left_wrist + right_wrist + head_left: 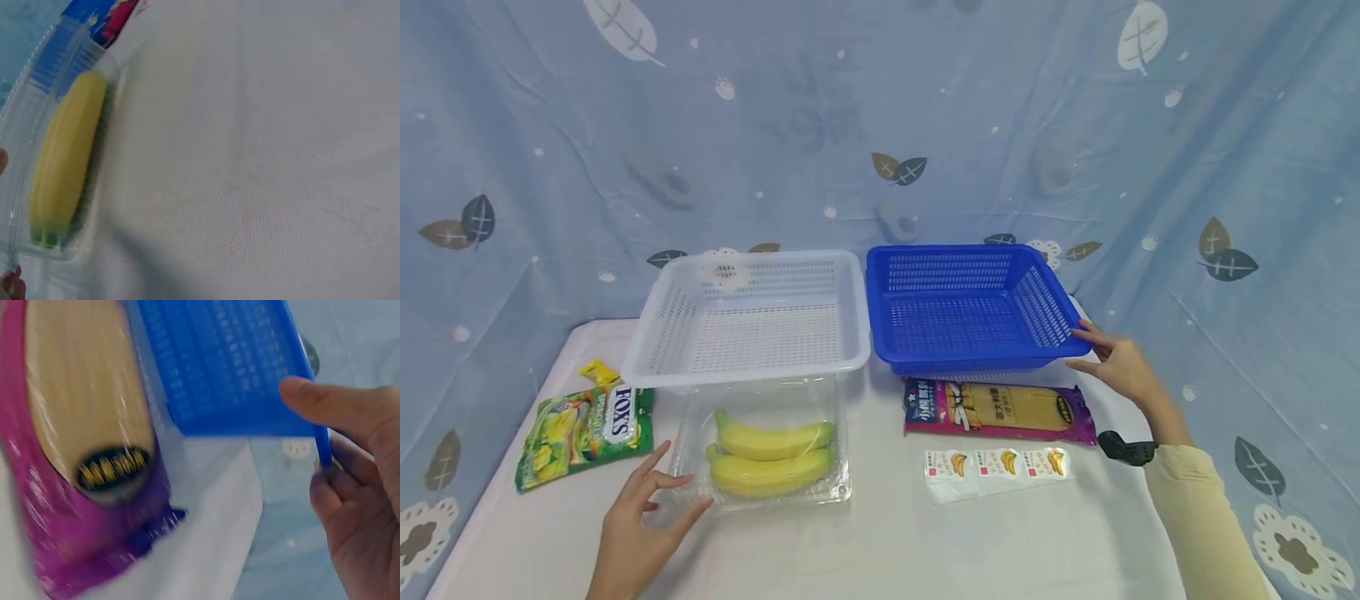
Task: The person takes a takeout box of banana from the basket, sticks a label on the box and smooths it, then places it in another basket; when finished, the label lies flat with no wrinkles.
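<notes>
In the head view, a clear plastic box (842,450) holding two yellow bananas (771,471) sits on the white table at front left. My left hand (640,525) is at the box's near left corner, thumb and fingers apart, fingertips overlapping its edge. The left wrist view shows the box (22,125) close up, with only bits of my fingers at the left border. At the right, my right hand (1116,364) pinches the near right corner of a blue basket (973,364). In the right wrist view, the thumb and fingers lie on either side of the basket's rim (322,447).
Left of the blue basket stands a white basket (760,375). A green FOX'S candy bag (587,437) and a small yellow packet (598,372) lie at far left. Before the blue basket lie a noodle pack (1000,408) and a banana sticker strip (996,479). Patterned blue cloth (820,125) hangs behind.
</notes>
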{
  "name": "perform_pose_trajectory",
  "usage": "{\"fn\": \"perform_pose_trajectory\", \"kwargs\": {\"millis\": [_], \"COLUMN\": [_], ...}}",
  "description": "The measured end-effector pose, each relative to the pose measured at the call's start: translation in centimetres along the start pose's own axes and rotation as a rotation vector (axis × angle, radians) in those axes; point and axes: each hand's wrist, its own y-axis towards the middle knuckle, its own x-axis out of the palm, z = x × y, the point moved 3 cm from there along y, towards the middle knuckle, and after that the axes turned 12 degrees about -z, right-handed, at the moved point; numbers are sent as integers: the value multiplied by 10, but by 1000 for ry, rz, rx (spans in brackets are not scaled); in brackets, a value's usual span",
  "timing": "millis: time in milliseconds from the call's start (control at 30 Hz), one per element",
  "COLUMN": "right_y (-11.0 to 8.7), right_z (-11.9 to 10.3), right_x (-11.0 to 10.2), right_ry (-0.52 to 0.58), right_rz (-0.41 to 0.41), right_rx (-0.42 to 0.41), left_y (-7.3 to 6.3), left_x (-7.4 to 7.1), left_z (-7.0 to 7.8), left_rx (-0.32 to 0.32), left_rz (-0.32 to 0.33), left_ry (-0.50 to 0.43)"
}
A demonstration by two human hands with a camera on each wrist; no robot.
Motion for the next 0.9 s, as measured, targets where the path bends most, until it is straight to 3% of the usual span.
{"fn": "perform_pose_trajectory", "kwargs": {"millis": [167,300,500,567,700,900], "right_y": [-15,-27,-46,-51,-58,-64], "right_z": [-10,-19,-30,-34,-43,-49], "right_x": [13,20,30,36,53,78], "right_ry": [-9,75,182,199,276,447], "right_rz": [131,229,315,323,292,253], "right_rx": [0,12,-37,-39,-31,-46], "left_y": [-3,-5,-3,0,3,5], "left_x": [-1,-4,0,4,15,45], "left_z": [7,13,37,46,67,104], "left_rx": [73,164,394,464,519,651], "left_rz": [26,34,58,53,16,10], "left_ry": [29,23,-6,-38,-123,-292]}}
